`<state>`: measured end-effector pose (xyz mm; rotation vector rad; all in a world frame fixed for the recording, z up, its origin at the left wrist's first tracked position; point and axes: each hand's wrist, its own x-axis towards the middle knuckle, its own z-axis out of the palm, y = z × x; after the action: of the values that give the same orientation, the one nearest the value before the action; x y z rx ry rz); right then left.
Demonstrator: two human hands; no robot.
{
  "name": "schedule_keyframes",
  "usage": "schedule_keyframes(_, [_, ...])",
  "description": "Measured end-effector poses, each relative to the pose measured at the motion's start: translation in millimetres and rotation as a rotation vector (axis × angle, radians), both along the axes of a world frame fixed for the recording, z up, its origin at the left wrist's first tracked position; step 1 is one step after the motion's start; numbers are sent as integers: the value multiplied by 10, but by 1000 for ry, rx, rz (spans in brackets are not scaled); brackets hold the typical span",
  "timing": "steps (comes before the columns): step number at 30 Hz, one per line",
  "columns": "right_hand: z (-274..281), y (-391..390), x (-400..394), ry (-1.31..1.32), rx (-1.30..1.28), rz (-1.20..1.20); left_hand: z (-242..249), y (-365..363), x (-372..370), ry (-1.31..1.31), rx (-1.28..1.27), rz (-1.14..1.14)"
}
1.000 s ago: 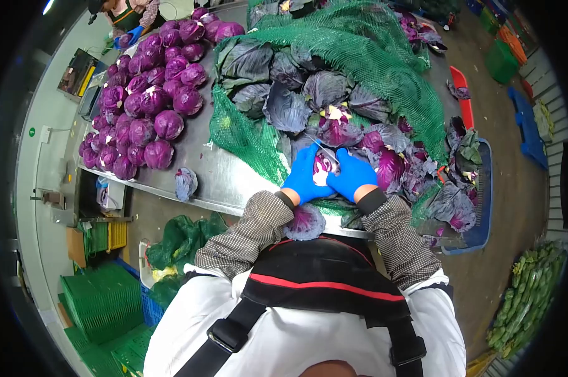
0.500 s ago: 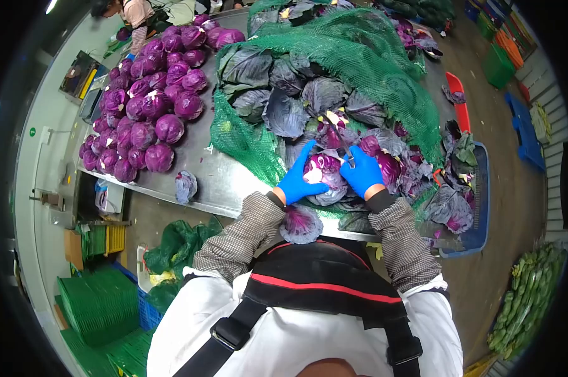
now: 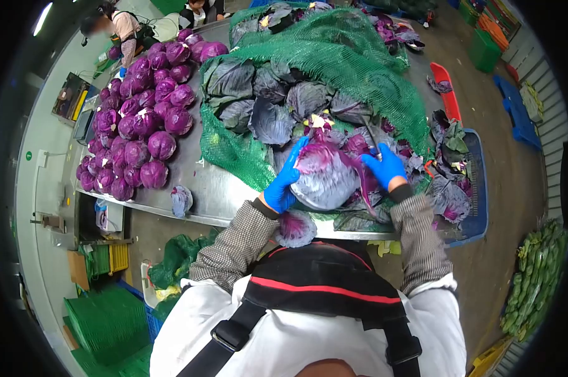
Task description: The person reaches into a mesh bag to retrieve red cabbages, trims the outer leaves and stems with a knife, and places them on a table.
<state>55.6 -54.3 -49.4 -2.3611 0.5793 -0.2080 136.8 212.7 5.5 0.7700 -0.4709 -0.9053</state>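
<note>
A red cabbage [image 3: 322, 183] with pale bluish-purple outer leaves is in front of me at the table's near edge. My left hand [image 3: 284, 182] cups its left side, fingers against the leaves. A purple outer leaf [image 3: 363, 183] stands away from the cabbage on its right. Beside that leaf, my right hand [image 3: 386, 166] is closed on a knife [image 3: 372, 135], whose dark blade points up and away from me. Loose cabbage leaves [image 3: 273, 119] and more cabbage pieces lie on a green mesh sack [image 3: 384, 88] just beyond. One loose leaf [image 3: 295, 228] hangs at the near edge.
Trimmed red cabbages [image 3: 136, 125] are heaped on the left of the metal table [image 3: 215, 196]. A blue crate [image 3: 477, 188] with leaves and a red tray [image 3: 446, 94] stand at right. Another person [image 3: 124, 34] works at the far left. Bagged green vegetables [image 3: 533, 279] lie lower right.
My right hand has moved right with the knife, away from the cabbage. The cabbage now shows its pale outer side, with a leaf spread out. My left hand has shifted slightly left.
</note>
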Motion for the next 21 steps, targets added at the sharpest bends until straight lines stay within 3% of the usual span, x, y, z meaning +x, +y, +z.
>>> schedule_keyframes(2, [445,323,-14,-175,388,137,62,-43,-25,135,25,116])
schedule_keyframes(4, [724,401,-83,21,1063,342,181,-51,-9,252,-24,136])
schedule_keyframes(5, [655,440,-58,14,1064,339,202,-11,41,-97,102,104])
schedule_keyframes(6, [515,490,-23,-91,1294,203,218,39,81,-444,225,72])
schedule_keyframes(7, [450,543,7,-196,1518,58,377,69,80,-436,271,41])
schedule_keyframes(8, [415,590,25,-189,1522,58,363,74,130,-431,276,45])
schedule_keyframes(10, [396,676,93,-154,1550,75,296,67,281,-800,302,98])
schedule_keyframes(12, [91,586,92,-118,1485,73,62,60,229,-649,286,111])
schedule_keyframes(14, [59,521,43,19,1491,156,-212,97,140,31,154,73])
schedule_keyframes(19, [270,331,-97,26,1537,326,-236,144,91,74,128,108])
schedule_keyframes(21, [639,380,-94,-18,1561,299,-254,142,177,-172,238,200])
